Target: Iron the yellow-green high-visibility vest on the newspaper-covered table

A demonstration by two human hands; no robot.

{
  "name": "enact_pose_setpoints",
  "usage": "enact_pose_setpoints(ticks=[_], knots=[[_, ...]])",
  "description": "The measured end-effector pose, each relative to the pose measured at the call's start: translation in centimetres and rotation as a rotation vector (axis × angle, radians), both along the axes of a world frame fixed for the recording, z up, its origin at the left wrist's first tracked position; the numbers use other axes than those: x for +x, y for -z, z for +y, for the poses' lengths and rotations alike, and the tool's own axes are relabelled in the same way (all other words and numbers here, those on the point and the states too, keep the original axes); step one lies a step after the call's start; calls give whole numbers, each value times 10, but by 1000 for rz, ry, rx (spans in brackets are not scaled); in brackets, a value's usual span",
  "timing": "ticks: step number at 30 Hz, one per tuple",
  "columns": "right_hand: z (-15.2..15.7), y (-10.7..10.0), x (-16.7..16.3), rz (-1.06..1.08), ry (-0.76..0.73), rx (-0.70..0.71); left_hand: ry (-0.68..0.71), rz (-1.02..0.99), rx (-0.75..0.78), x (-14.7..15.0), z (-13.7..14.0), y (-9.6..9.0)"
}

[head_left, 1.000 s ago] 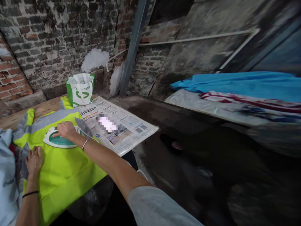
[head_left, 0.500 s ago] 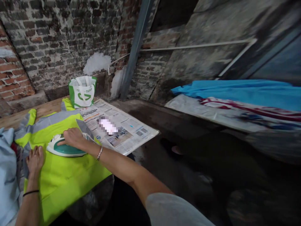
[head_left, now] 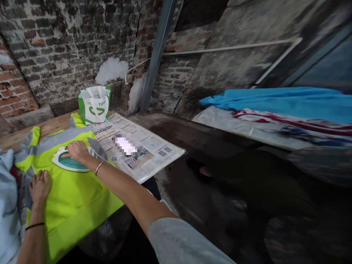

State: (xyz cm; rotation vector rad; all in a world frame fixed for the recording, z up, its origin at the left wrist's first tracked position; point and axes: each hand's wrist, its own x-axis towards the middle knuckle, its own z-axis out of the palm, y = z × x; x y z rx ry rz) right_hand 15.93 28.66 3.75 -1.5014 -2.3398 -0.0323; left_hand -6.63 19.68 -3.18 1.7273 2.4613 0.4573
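The fingers of the right hand (head_left: pixel 78 151) were closed around the handle of a green and white iron (head_left: pixel 70 165), which sat on a yellow and grey garment (head_left: pixel 74 200) with its tip toward 9 o'clock. At 8 o'clock from the iron, the left hand (head_left: pixel 40 185) lay open and palm down on the same garment, its fingers straight and gripping nothing. Beyond that hand, at the left edge, hung a pale blue cloth (head_left: pixel 8 216). At 3 o'clock from the iron, a newspaper (head_left: pixel 162 161) covered part of the tabletop (head_left: pixel 52 123), and a pixelated object (head_left: pixel 125 145) lay on it. A green and white bag (head_left: pixel 95 110) stood at 1 o'clock. Well apart, between 2 and 3 o'clock, lay a bright blue cloth (head_left: pixel 275 99).
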Motion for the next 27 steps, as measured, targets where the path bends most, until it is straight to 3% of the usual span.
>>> enact_pose_setpoints(ticks=[5, 13, 17, 21, 27], knots=[[4, 1, -4, 20, -4, 14, 0, 0, -6, 3, -2, -3], [-49, -8, 19, -29, -42, -85, -4, -7, 7, 5, -4, -4], [-62, -8, 26, -38, -44, -112, -3, -13, -8, 4, -3, -4], [-55, -9, 25, -40, -54, -77, 2, -7, 1, 4, -3, -3], [-21, -10, 9, 4, 10, -36, 3, 0, 15, 2, 0, 0]])
